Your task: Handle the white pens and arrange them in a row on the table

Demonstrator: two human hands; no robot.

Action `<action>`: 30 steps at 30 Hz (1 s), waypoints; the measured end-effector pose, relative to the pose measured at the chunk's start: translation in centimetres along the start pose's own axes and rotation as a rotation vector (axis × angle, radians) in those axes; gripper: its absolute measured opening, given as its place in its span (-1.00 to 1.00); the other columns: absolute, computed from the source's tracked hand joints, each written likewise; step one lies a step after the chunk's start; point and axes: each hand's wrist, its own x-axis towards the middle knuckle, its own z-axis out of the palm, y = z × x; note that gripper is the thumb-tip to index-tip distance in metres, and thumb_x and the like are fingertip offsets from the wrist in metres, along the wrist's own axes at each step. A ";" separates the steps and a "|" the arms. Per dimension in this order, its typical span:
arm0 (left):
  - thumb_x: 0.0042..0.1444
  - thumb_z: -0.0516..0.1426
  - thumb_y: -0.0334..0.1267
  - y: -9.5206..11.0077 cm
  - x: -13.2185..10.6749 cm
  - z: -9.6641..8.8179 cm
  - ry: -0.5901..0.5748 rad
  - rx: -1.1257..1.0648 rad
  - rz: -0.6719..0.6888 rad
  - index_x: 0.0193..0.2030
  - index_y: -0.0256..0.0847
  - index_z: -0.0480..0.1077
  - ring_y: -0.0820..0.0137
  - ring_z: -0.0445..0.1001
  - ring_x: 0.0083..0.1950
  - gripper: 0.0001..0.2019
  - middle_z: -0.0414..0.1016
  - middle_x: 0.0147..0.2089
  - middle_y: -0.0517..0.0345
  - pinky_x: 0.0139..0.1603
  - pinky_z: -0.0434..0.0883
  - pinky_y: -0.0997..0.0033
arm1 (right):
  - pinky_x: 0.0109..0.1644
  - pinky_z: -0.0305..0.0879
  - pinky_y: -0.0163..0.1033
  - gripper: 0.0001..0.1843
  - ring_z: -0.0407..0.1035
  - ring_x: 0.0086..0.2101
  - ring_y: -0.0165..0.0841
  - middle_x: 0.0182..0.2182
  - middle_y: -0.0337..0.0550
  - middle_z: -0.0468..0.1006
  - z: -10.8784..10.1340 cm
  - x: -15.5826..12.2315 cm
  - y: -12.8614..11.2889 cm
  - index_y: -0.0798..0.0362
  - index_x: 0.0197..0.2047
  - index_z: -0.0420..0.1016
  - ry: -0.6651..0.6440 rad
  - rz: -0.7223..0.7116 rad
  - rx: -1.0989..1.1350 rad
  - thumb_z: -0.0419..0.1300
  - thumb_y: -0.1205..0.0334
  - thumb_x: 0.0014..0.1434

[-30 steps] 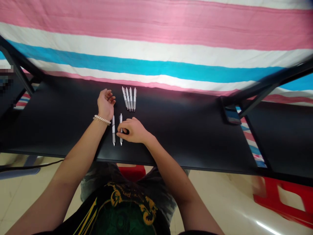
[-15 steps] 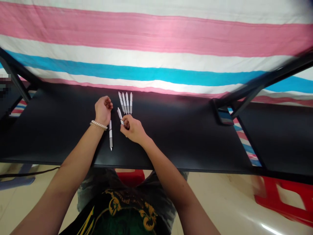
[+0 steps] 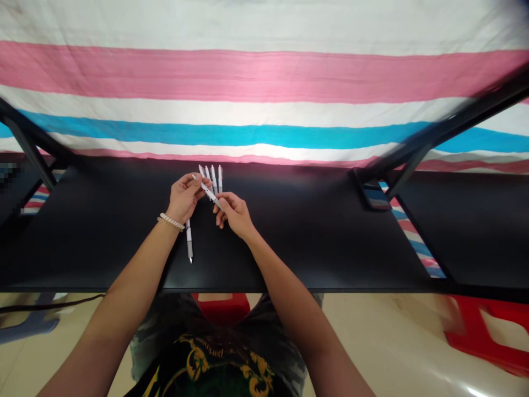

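Note:
A white and grey pen slants between both of my hands, just above the black table. Its upper-left end is pinched by my left hand, which wears a pale bracelet at the wrist. My right hand grips the grey lower end between thumb and fingers. Behind them several similar pens lie side by side, partly covered by my left hand. Another single pen lies on the table by my left wrist, its top end hidden under the wrist.
The black table has metal frame legs on the right and left. A striped cloth hangs along the back edge. Red stools stand below at the right and in front of me.
My right hand has lifted the pen off the table. My left hand has moved right and closed on the pen's other end. The view has tilted slightly upward.

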 end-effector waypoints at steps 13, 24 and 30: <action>0.00 0.45 -0.08 -1.3 -0.3 0.5 0.106 0.015 -0.008 -0.30 -0.30 0.58 0.32 0.66 -0.18 -0.68 0.65 -0.23 -0.02 -0.12 0.58 0.36 | -0.25 0.36 -0.25 -0.74 0.41 -0.42 -0.37 -0.44 -0.22 0.52 -0.8 -0.1 0.0 -0.01 -0.15 0.66 0.328 -0.301 -0.544 0.15 0.11 0.33; 0.04 0.43 -0.12 -1.4 -0.4 0.7 0.065 -0.011 -0.091 -0.31 -0.31 0.53 0.32 0.67 -0.14 -0.71 0.66 -0.20 -0.07 -0.02 0.57 0.33 | -0.30 0.46 -0.26 -0.71 0.47 -0.42 -0.39 -0.33 -0.15 0.58 -0.7 0.1 -0.3 0.02 -0.15 0.58 0.365 -0.241 -0.345 0.24 -0.03 0.27; 0.03 0.43 -0.09 -1.4 -0.8 1.0 0.044 0.019 -0.049 -0.30 -0.30 0.54 0.30 0.67 -0.16 -0.69 0.66 -0.20 -0.06 -0.08 0.58 0.35 | -0.50 0.37 -0.33 -0.65 0.39 -0.55 -0.45 -0.39 -0.21 0.55 -1.0 0.2 -0.4 0.03 -0.08 0.52 0.373 -0.167 -0.257 0.19 -0.08 0.31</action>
